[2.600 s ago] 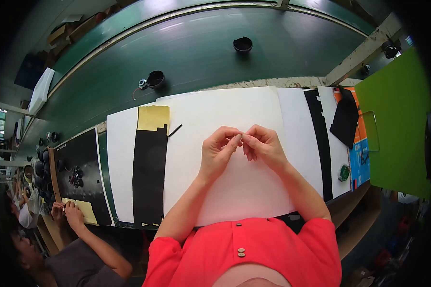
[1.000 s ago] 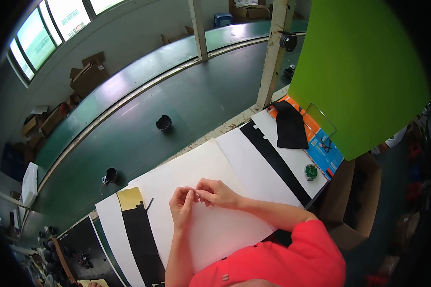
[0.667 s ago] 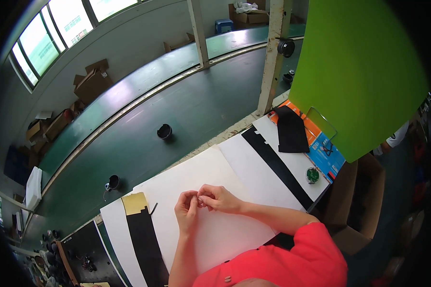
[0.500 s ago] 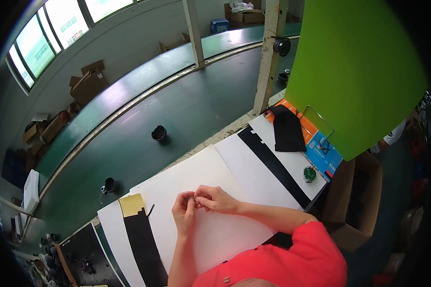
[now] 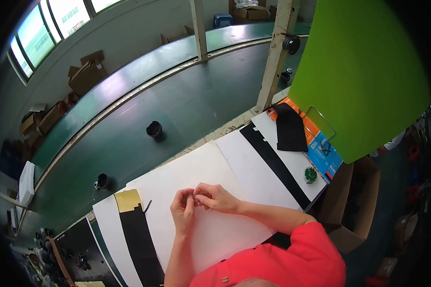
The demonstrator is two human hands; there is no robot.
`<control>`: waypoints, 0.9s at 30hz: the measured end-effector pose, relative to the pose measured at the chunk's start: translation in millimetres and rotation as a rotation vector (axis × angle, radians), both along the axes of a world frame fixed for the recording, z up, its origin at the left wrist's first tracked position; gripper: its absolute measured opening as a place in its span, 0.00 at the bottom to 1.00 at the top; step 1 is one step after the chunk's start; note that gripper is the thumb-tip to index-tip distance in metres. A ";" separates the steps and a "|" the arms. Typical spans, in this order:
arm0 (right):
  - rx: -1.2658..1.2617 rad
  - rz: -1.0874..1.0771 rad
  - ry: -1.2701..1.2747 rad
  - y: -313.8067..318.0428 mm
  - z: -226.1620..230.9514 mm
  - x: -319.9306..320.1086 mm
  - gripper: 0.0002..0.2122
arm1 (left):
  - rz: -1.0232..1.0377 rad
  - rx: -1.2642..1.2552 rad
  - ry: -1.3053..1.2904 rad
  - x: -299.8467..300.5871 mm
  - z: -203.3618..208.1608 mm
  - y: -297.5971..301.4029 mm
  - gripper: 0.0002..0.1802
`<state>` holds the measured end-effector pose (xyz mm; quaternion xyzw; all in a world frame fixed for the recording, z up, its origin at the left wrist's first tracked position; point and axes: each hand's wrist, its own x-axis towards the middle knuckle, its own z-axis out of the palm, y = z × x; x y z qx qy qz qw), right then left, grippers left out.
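My left hand (image 5: 182, 209) and my right hand (image 5: 217, 198) meet fingertip to fingertip above a white sheet (image 5: 177, 172) on the bench. Both hands are closed in a pinch. Whatever small thing sits between the fingers is too hidden to name. To the left of my left hand lies a short dark stick-like piece (image 5: 148, 205). Beside it a yellow paper pad (image 5: 128, 200) rests at the top of a black strip (image 5: 138, 244).
Beyond the bench runs a green conveyor belt (image 5: 191, 91) carrying black cup-shaped parts (image 5: 154, 129). At the right are a clear container with green contents (image 5: 310, 175), a black cloth-like piece (image 5: 291, 129), a green panel (image 5: 359, 76) and an open cardboard box (image 5: 342, 225). A post (image 5: 278, 57) rises at the bench's far edge.
The black cup-shaped parts on the belt have shifted a little to the left. The view has turned slightly. Both my hands stay together in nearly the same pinch.
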<state>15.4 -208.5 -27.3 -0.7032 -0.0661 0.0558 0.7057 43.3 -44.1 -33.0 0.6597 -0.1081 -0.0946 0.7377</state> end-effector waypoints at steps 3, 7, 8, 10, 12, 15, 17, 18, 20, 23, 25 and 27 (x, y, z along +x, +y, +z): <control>-0.006 -0.017 -0.030 0.2 2.3 -2.9 0.04 | -0.006 -0.005 0.006 -1.6 0.2 -0.9 0.05; -0.002 -0.004 -0.022 4.9 -1.4 -5.1 0.04 | 0.004 0.011 0.011 -5.7 -0.9 4.6 0.06; -0.006 -0.006 -0.025 7.0 -2.0 -6.7 0.04 | 0.008 0.014 0.015 -7.6 -0.1 6.4 0.06; -0.004 0.006 -0.012 10.4 -2.0 -7.0 0.04 | 0.013 0.032 0.012 -10.0 1.7 11.4 0.06; 0.010 0.055 0.008 13.7 -2.8 -5.5 0.04 | 0.032 0.020 0.022 -8.4 -5.9 12.9 0.06; -0.009 -0.028 0.042 7.5 -4.9 -3.0 0.05 | 0.017 0.037 -0.010 -4.9 -5.3 6.8 0.07; -0.034 -0.058 0.083 5.5 5.1 -4.6 0.05 | 0.009 0.068 -0.038 -1.5 -5.8 3.4 0.07; -0.008 -0.059 0.106 5.2 10.0 -4.6 0.05 | 0.019 0.063 -0.055 -0.7 -4.3 1.8 0.08; 0.017 -0.031 0.103 3.5 6.6 -2.9 0.04 | 0.023 0.052 -0.045 1.4 -3.8 -0.1 0.08; 0.008 0.006 0.099 7.0 4.4 0.4 0.04 | 0.041 0.099 -0.020 2.1 5.0 8.0 0.09; -0.015 0.005 0.096 8.9 5.3 -0.5 0.04 | 0.029 0.237 -0.092 1.4 11.3 14.3 0.09; -0.029 0.013 0.129 9.7 7.8 -1.8 0.04 | 0.012 0.303 -0.079 1.8 14.4 23.9 0.10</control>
